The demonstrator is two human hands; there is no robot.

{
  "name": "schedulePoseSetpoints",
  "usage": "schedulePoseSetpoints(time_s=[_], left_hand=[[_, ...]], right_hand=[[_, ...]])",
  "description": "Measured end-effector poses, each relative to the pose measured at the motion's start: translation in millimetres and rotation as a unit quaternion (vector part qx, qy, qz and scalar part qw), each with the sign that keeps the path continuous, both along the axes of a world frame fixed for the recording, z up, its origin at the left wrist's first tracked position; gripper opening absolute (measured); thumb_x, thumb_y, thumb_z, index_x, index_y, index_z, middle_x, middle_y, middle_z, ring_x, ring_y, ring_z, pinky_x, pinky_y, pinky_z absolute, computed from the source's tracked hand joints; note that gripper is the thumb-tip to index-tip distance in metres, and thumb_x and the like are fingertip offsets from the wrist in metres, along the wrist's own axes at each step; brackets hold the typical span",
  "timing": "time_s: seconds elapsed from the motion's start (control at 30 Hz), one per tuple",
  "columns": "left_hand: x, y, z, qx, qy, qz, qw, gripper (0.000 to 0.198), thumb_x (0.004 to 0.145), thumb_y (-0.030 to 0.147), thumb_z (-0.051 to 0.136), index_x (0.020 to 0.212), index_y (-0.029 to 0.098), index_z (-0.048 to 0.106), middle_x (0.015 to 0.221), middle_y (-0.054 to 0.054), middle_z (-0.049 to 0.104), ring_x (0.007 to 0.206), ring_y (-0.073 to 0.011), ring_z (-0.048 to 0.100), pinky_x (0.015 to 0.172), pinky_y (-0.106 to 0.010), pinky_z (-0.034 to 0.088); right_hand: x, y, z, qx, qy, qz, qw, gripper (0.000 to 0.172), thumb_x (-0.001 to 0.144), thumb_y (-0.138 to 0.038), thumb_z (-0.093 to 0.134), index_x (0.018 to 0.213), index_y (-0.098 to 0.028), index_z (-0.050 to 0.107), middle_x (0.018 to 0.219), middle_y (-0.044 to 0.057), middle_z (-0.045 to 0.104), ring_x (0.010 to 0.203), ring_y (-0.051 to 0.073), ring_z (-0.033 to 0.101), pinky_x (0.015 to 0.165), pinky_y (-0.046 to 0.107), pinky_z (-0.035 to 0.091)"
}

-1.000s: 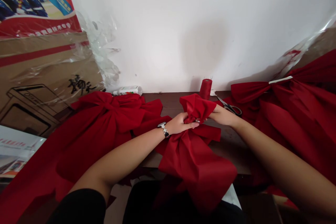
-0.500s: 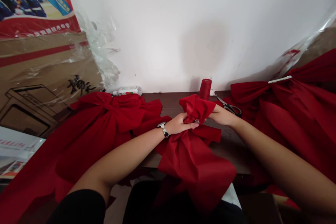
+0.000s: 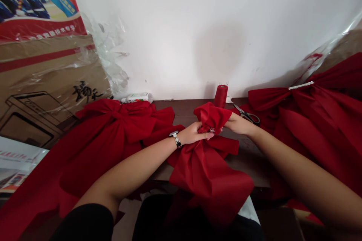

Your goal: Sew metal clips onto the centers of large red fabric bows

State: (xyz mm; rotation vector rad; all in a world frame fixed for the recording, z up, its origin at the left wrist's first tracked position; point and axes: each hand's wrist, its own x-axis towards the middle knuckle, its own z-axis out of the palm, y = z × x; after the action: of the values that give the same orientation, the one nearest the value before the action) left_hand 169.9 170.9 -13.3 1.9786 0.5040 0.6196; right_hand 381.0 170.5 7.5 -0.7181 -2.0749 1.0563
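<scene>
A red fabric bow lies across the front edge of the dark wooden table and hangs toward my lap. My left hand, a watch on its wrist, is closed around the gathered middle of the bow. My right hand grips the same gathered knot from the right, its fingers hidden behind the bunched fabric that stands up between both hands.
A finished red bow lies at the left, and another red bow with a metal clip at the right. A red thread spool, scissors and a white tube sit by the wall. A cardboard box stands at the left.
</scene>
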Motion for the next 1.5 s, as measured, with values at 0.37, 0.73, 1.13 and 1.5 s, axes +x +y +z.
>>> schedulePoseSetpoints(time_s=[0.37,0.73,1.13,1.5], left_hand=[[-0.8,2.8,-4.2,0.007,0.011,0.022,1.000,0.033,0.082,0.046,0.059,0.078,0.014,0.056,0.073,-0.001,0.060,0.070,-0.0125,0.055,0.075,-0.025,0.043],[2.6,-0.8,0.5,-0.003,-0.039,0.131,0.991,0.032,0.083,0.045,0.058,0.075,0.014,0.054,0.069,0.000,0.058,0.067,-0.0115,0.054,0.076,-0.025,0.042],[2.9,-0.5,2.7,0.043,-0.049,0.223,0.973,0.030,0.086,0.042,0.055,0.071,0.015,0.052,0.067,-0.001,0.061,0.067,-0.0131,0.056,0.074,-0.026,0.042],[5.7,-0.5,-0.9,0.055,-0.018,0.227,0.972,0.030,0.084,0.041,0.057,0.072,0.014,0.056,0.068,-0.003,0.067,0.068,-0.0146,0.061,0.076,-0.026,0.045]], right_hand=[[-3.5,-4.0,2.3,0.008,0.000,-0.020,1.000,0.023,0.077,-0.029,0.057,0.059,-0.017,0.050,0.058,-0.001,0.052,0.056,0.011,0.049,0.057,0.024,0.045],[-11.8,2.6,-3.9,-0.004,0.130,-0.132,0.983,0.023,0.070,-0.037,0.072,0.064,-0.016,0.063,0.061,0.000,0.064,0.060,0.014,0.058,0.067,0.029,0.050],[-10.1,-4.1,0.2,0.148,0.003,-0.228,0.962,0.013,0.083,-0.028,0.055,0.084,-0.017,0.062,0.080,0.005,0.068,0.075,0.019,0.063,0.074,0.032,0.049],[-13.8,-10.3,-0.9,0.444,-0.119,-0.177,0.870,0.015,0.091,-0.021,0.050,0.098,-0.019,0.064,0.095,0.010,0.066,0.086,0.020,0.060,0.076,0.033,0.050]])
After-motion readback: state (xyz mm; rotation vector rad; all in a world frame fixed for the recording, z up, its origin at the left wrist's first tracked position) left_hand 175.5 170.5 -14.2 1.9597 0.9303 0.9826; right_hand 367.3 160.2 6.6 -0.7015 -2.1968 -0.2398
